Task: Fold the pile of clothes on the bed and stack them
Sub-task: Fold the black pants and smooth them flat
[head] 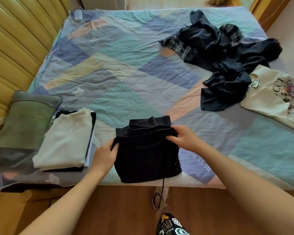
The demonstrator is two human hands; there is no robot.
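A folded black garment lies at the near edge of the bed, a drawstring hanging off its front. My left hand grips its left upper corner and my right hand pinches its right upper edge. To the left sits a stack of folded clothes with a cream piece on top and dark ones beneath. At the far right lies a loose pile of dark clothes, including a plaid piece. A white printed T-shirt is spread flat at the right edge.
The bed carries a patchwork sheet in blue, teal and peach. A green and grey pillow lies at the left by the yellow padded headboard. Wooden floor and my shoe are below the bed edge.
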